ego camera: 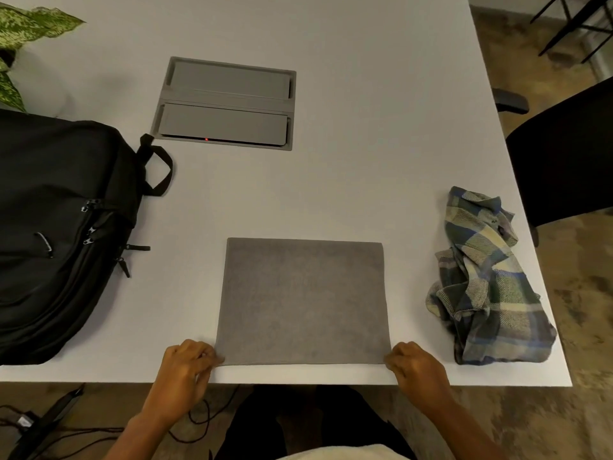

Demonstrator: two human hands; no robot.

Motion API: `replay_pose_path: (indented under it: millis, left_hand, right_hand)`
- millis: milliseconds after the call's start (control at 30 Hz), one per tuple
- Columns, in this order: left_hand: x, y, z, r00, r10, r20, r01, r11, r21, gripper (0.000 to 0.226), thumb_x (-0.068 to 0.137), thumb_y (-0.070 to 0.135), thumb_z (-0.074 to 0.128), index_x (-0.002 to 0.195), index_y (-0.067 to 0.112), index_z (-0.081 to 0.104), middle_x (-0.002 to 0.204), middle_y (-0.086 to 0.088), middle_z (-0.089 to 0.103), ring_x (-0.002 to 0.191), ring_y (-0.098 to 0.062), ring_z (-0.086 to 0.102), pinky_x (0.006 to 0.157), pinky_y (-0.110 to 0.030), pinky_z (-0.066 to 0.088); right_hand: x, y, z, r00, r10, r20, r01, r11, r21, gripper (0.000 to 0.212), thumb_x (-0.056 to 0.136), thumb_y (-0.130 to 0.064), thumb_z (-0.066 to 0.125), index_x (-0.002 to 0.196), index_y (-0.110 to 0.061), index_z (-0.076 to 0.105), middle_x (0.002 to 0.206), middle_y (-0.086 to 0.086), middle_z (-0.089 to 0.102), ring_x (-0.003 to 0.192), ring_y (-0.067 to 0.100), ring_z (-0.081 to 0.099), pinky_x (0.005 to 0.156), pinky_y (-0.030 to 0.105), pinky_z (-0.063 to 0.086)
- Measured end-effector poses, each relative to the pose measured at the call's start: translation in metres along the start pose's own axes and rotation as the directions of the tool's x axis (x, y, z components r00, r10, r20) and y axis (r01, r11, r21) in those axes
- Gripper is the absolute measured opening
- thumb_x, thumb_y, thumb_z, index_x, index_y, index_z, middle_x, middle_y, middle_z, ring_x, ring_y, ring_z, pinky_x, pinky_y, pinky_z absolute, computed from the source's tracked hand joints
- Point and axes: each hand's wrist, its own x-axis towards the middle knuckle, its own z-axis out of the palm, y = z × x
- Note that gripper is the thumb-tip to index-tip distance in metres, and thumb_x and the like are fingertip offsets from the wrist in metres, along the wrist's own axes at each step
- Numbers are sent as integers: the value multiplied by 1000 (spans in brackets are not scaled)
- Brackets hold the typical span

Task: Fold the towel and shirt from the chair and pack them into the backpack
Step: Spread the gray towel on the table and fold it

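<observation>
A grey towel [303, 300] lies folded into a flat rectangle on the white table [365, 127], close to the near edge. My left hand [187, 363] pinches its near left corner. My right hand [416, 365] pinches its near right corner. A crumpled plaid shirt [484, 280] in blue, green and cream lies on the table to the right of the towel, near the right edge. A black backpack [56, 227] lies on its side at the left, its zippers facing the towel and its top handle pointing right.
A grey cable box [225, 102] is set flush into the table beyond the towel. Plant leaves [23, 31] show at the far left corner. A black chair [570, 154] stands off the right edge. Cables [39, 423] lie on the floor at lower left.
</observation>
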Motion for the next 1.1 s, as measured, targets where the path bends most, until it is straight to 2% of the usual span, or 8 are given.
replay_pose_path:
  millis: [200, 333, 400, 467, 567, 667, 900, 1100]
  left_hand:
    - [8, 5, -10, 996, -87, 10, 87, 995, -39, 39, 81, 17, 46, 96, 25, 80, 98, 18, 58, 82, -11, 55, 73, -30, 40]
    - [62, 39, 2, 993, -116, 26, 118, 987, -110, 48, 89, 18, 44, 127, 21, 72, 119, 6, 65, 100, -16, 64, 88, -25, 51]
    - [103, 59, 17, 993, -115, 35, 119, 980, -157, 47, 101, 25, 45, 146, 21, 58, 142, 2, 59, 127, -16, 58, 110, -26, 44]
    - [148, 77, 37, 994, -104, 39, 110, 974, -199, 55, 107, 32, 44, 160, 16, 38, 166, -2, 37, 154, -16, 32, 128, -35, 24]
    - [204, 92, 61, 997, -63, 46, 71, 976, -207, 64, 110, 36, 33, 166, 11, 14, 175, -3, 10, 163, -17, 2, 132, -47, -1]
    - [229, 78, 75, 992, -108, 65, 114, 989, -98, 70, 110, 45, 26, 167, 11, 4, 176, -4, -1, 162, -17, -8, 131, -53, -3]
    - [209, 9, 52, 953, -302, -33, 302, 928, 217, 82, 106, 60, 24, 167, 11, -1, 175, -8, -5, 162, -23, -7, 130, -56, 4]
    - [207, -5, 45, 946, -322, -17, 316, 917, 245, 81, 105, 60, 22, 167, 12, -2, 176, -7, -6, 162, -24, -7, 128, -62, 1]
  right_hand:
    - [26, -28, -26, 994, 84, -71, -85, 996, -9, 44, 100, -57, 50, 86, -30, 81, 74, -14, 68, 68, 7, 59, 67, 33, 38]
    - [87, -71, -15, 989, 111, -93, -103, 991, 85, 41, 103, -46, 51, 128, -20, 70, 121, -3, 71, 109, 19, 62, 94, 36, 46]
    - [129, -101, -1, 993, 90, -75, -83, 992, 100, 53, 102, -43, 51, 148, -16, 55, 146, 2, 58, 136, 23, 50, 114, 42, 36]
    - [171, -129, 13, 999, -12, -50, 16, 998, 69, 65, 102, -43, 46, 159, -14, 37, 165, 2, 36, 156, 22, 25, 127, 47, 15]
    - [218, -159, 27, 993, -122, -8, 122, 992, 20, 71, 105, -39, 39, 166, -15, 13, 174, 2, 9, 161, 17, -2, 129, 55, 1]
    - [240, -154, 40, 997, -76, 20, 77, 995, -57, 73, 107, -47, 30, 166, -16, 1, 174, 2, -6, 160, 17, -11, 129, 49, -9]
    - [215, -50, 20, 982, 164, -98, -170, 984, -61, 75, 108, -50, 33, 166, -14, 2, 175, 2, -2, 161, 17, -6, 130, 52, 5]
    - [212, -22, 12, 991, 121, -53, -126, 987, -101, 70, 110, -44, 30, 166, -15, 0, 175, 1, -7, 160, 15, -10, 129, 53, -4]
